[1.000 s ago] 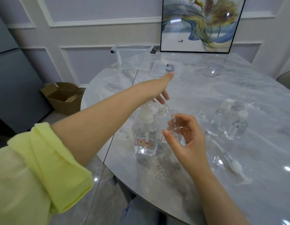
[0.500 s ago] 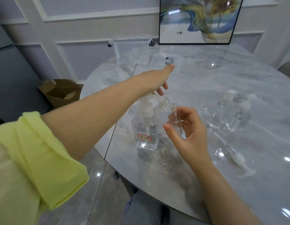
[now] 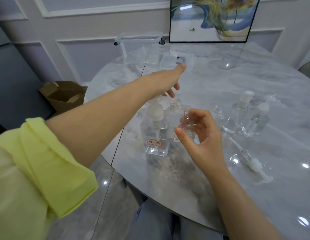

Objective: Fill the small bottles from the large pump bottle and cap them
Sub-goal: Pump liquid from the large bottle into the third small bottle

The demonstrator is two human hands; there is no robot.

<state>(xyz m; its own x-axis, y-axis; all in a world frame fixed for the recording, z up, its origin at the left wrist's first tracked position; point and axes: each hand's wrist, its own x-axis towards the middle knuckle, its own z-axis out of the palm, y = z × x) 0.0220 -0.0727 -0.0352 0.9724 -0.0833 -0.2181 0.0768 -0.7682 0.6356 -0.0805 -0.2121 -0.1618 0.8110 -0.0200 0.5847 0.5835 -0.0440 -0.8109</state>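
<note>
The large clear pump bottle (image 3: pixel 155 134) with a red-framed label stands near the table's front edge. My left hand (image 3: pixel 168 82) lies over its white pump head, fingers pointing down at the nozzle. My right hand (image 3: pixel 201 134) grips a small uncapped clear bottle (image 3: pixel 180 118) beside the pump bottle, its open neck under the nozzle. Two small bottles with white pump caps (image 3: pixel 237 116) (image 3: pixel 256 122) stand to the right. Another small open bottle (image 3: pixel 217 112) stands behind my right hand. A loose white pump cap with its tube (image 3: pixel 251 161) lies on the table at the right.
The marble table (image 3: pixel 254 196) is round, its edge close to my lap. A clear plastic box (image 3: pixel 140 47) and its lid (image 3: pixel 176 61) sit at the far side. A framed picture (image 3: pixel 213 19) leans on the wall. A cardboard box (image 3: pixel 64 96) is on the floor to the left.
Both hands keep nearly the same pose on the pump head and the small bottle. The view has tilted slightly, so everything sits a little higher in the frame.
</note>
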